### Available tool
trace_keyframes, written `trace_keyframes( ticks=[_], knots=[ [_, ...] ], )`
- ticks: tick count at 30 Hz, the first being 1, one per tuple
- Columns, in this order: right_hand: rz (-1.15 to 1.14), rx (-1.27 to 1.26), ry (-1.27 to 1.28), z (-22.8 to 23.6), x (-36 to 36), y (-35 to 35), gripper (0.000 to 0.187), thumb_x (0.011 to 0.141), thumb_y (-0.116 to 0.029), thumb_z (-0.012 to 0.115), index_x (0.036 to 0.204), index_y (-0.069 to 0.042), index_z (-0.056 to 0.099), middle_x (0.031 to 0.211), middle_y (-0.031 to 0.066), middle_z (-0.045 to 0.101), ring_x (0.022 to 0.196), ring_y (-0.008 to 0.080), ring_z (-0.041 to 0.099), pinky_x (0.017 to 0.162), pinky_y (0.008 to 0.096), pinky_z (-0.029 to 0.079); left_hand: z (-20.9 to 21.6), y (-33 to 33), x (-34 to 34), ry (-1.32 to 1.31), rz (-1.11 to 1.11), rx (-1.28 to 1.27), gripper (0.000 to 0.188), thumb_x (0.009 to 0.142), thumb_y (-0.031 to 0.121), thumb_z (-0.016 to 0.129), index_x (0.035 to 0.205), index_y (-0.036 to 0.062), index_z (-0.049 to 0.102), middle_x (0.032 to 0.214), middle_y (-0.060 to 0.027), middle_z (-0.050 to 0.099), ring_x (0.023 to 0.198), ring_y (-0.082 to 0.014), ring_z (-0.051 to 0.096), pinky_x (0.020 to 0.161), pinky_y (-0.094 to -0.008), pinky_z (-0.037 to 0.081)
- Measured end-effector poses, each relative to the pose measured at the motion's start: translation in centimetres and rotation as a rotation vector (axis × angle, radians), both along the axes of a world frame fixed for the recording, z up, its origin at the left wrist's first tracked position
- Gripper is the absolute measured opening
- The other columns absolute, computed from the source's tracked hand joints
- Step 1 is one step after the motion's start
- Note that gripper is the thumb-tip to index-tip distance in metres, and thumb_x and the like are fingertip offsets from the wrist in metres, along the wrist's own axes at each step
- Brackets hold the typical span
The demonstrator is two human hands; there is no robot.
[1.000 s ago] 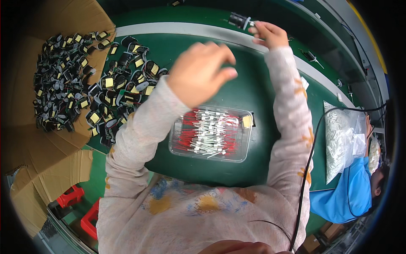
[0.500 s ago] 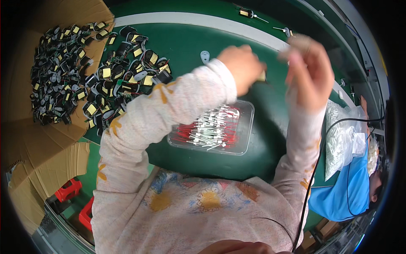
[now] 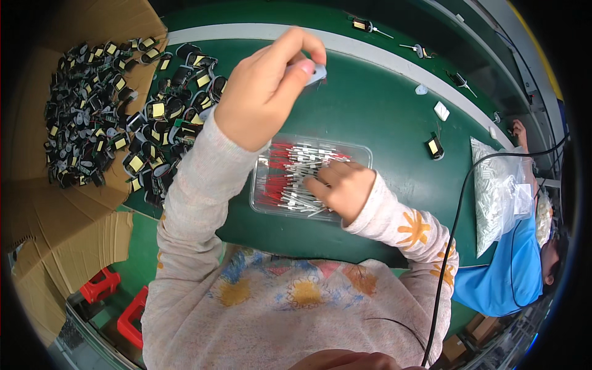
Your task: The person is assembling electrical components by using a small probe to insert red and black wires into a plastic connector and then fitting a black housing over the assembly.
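Observation:
Raised over the far middle of the table, my left hand (image 3: pixel 265 86) pinches a small flat grey-blue plastic piece (image 3: pixel 317 75) between thumb and fingers. My right hand (image 3: pixel 345 188) is down in a clear plastic tray (image 3: pixel 366 161), its fingers curled into the pile of thin white sticks with red wires (image 3: pixel 299 179). Whether a stick is between those fingertips is hidden. To the right of the tray lies a black part with a yellow pad (image 3: pixel 434 147), next to a white square piece (image 3: pixel 441 111) and a small pale piece (image 3: pixel 421 89).
On the left, a cardboard box (image 3: pixel 92 203) and the table beside it hold heaped black parts with yellow pads (image 3: pixel 157 111). Beyond a white rail (image 3: pixel 370 52) lie several black pieces with white sticks (image 3: pixel 362 25). A bag of white pieces (image 3: pixel 490 197), a cable (image 3: pixel 459 228) and another person's blue sleeve (image 3: pixel 502 277) are at right.
My left hand has moved left and taken up the grey piece that lay on the table. My right hand has come down from the far right into the tray. A black part now lies at right.

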State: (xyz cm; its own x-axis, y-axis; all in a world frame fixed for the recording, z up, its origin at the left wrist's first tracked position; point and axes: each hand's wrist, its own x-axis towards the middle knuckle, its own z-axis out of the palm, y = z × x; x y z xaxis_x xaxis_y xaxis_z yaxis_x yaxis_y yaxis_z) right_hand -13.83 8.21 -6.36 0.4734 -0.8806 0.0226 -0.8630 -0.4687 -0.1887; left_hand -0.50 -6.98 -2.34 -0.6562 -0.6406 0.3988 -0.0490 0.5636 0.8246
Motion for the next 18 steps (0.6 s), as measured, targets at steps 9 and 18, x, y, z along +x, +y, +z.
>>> trace_keyframes(
  ticks=[9,18],
  knots=[
    [-0.456,0.436,-1.658,2.4,-2.6,-1.3,0.035,0.087,0.002,0.051,0.122,0.004,0.048,0.094,0.0084,0.058,0.067,0.0134,0.059,0.069,0.0289,0.051,1.7,0.6,2.2,0.117,-0.085,0.308,0.036,0.075,0.005,0.069,0.107,-0.0021,0.054,0.095,-0.0046,0.057,0.084,-0.0115,0.055,0.079,-0.0246,0.044],
    [-0.341,0.338,-1.867,3.3,-3.3,-1.4,0.029,0.082,0.003,0.057,0.11,0.005,0.051,0.092,0.0114,0.061,0.09,0.0227,0.063,0.084,0.0337,0.05,2.6,0.3,3.0,-0.153,-0.435,0.132,0.034,0.068,0.017,0.076,0.097,0.0033,0.064,0.098,-0.0052,0.056,0.093,-0.0158,0.052,0.085,-0.0292,0.038]
  ],
)
